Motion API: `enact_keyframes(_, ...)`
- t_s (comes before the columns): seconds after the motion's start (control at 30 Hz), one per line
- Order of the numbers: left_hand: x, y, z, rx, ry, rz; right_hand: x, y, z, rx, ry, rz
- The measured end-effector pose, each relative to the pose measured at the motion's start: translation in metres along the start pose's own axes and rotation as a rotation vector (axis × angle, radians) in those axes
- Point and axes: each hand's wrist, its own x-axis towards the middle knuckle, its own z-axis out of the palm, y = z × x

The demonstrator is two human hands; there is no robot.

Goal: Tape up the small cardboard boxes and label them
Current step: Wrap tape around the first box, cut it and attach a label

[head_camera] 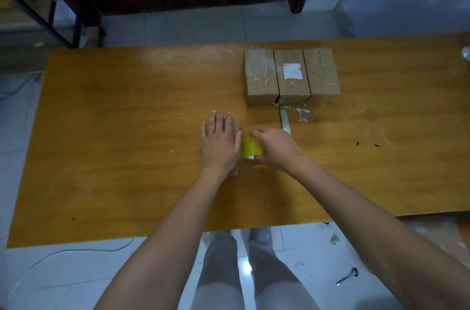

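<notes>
Step in hand: taping the fourth small box [235, 126], which lies near the middle of the table [127, 131], closer to the near edge than the other three.
Left hand [220, 142]: laid flat, fingers straight, pressing down on top of that box and hiding most of it.
Right hand [273, 148]: fingers curled round the yellow tape roll [252, 148], held just beside the box's right side; no strip can be made out between roll and box.
Next move: by my judgement, the tape must be drawn across the box top while the left hand steadies it, then cut, likely with the blade-like tool [284, 120] lying behind the right hand.
Row of boxes [291, 75]: three closed cardboard boxes touching side by side toward the far right of the table; contents hidden.
Labels: only the middle box [292, 86] carries a white label [292, 71]; the outer two show tape and no label.
Scraps: bits of tape [304, 114] lie on the table before the row.
</notes>
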Motion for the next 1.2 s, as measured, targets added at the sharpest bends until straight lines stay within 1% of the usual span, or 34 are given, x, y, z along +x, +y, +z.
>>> enact_keyframes(0.13, 0.0, 0.001, 0.004, 0.011, 0.013, -0.027, -0.005, 0.001, 0.003, -0.032, 0.044, 0.012)
enact_keyframes(0.23, 0.0, 0.0, 0.0, 0.016, 0.002, -0.028, -0.013, 0.004, 0.007, -0.005, 0.103, 0.072)
enact_keyframes(0.37, -0.004, -0.01, -0.003, 0.017, 0.001, -0.058, -0.017, 0.002, 0.013, 0.008, 0.076, 0.107)
enact_keyframes(0.47, -0.006, -0.025, -0.006, 0.014, 0.01, -0.111, -0.012, -0.003, 0.015, 0.082, 0.087, 0.126)
enact_keyframes(0.53, -0.007, -0.034, -0.009, 0.024, 0.008, -0.123, -0.011, -0.007, 0.019, 0.088, 0.101, 0.114)
enact_keyframes(0.67, -0.008, -0.038, -0.011, 0.029, 0.011, -0.115, -0.01, -0.012, 0.024, 0.061, 0.133, 0.118)
enact_keyframes(0.87, -0.009, -0.043, -0.012, -0.002, 0.029, -0.129, -0.011, -0.006, 0.022, -0.045, 0.1, 0.141)
enact_keyframes(1.0, -0.014, -0.053, -0.015, -0.018, 0.036, -0.127, -0.011, -0.007, 0.021, -0.087, 0.103, 0.123)
enact_keyframes(1.1, -0.02, -0.069, -0.017, -0.013, 0.037, -0.16, -0.007, -0.012, 0.02, -0.109, 0.126, 0.118)
enact_keyframes(1.2, -0.025, -0.082, -0.019, -0.007, 0.033, -0.179, -0.007, -0.018, 0.022, -0.145, 0.161, 0.073)
